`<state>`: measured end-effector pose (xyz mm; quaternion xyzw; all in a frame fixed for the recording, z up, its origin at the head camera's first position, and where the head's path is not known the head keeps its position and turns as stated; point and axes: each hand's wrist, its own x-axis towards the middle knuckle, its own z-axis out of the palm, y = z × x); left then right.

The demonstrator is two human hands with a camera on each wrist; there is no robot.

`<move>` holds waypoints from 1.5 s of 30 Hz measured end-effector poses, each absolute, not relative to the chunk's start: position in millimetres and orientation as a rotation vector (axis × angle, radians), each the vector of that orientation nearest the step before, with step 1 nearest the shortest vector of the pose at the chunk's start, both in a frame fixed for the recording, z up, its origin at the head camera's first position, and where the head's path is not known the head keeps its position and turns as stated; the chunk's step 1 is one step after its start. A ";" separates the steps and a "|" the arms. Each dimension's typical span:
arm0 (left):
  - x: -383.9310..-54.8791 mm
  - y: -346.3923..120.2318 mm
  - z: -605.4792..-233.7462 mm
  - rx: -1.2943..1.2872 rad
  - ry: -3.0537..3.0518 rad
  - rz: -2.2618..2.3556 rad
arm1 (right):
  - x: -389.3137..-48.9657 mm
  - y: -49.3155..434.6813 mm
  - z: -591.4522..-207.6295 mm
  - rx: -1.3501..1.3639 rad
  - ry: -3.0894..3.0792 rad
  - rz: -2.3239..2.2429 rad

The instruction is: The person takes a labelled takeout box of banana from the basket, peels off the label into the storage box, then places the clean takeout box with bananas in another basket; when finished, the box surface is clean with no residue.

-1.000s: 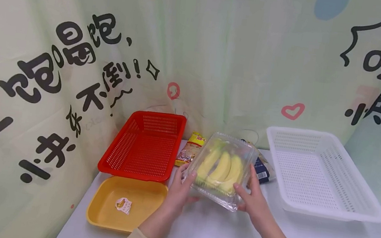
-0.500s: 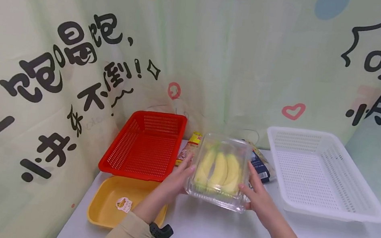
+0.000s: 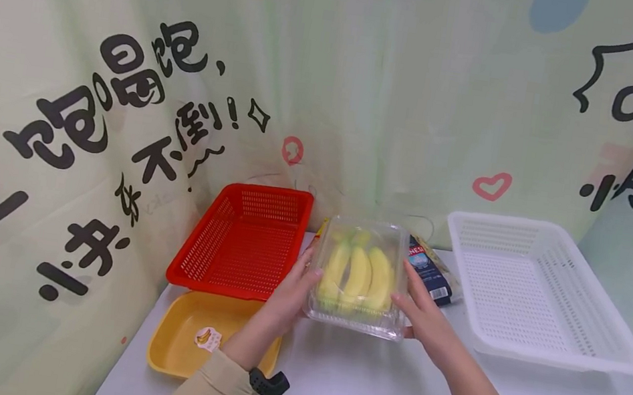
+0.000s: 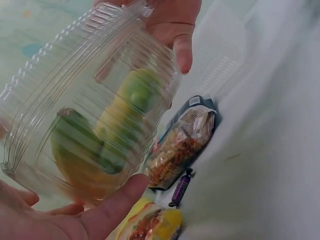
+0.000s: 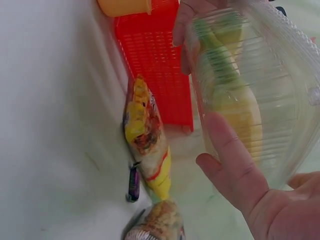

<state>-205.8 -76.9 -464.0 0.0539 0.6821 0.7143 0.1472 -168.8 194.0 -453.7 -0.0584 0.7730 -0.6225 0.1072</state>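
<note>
A clear plastic clamshell container is held up over the table, its lid shut. Inside it lie several bananas, yellow with greenish ends. My left hand grips the container's left side, thumb near the top edge and fingers underneath. Opposite it, my right hand holds the right side the same way. From the left wrist, the ribbed side wall and green banana tips show close up. In the right wrist view, the fingers press along the ribbed wall.
A red basket stands back left, behind a yellow tray bearing a banana sticker. A white basket is on the right. Behind the container lie a dark-labelled bag, a yellow snack bag and a small purple-wrapped piece.
The container has turned from a slant to nearly square with me and shifted slightly left and upward in view. Both hands have kept their grip, and the left forearm has swung left.
</note>
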 end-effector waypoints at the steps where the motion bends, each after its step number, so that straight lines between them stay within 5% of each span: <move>1: -206.7 -77.6 -463.3 0.162 1.949 2.078 | -169.8 192.4 -452.4 -0.177 2.283 -1.828; 45: -255.1 -212.4 -426.3 -0.068 2.057 2.098 | -252.6 43.6 -427.0 -0.224 2.372 -1.678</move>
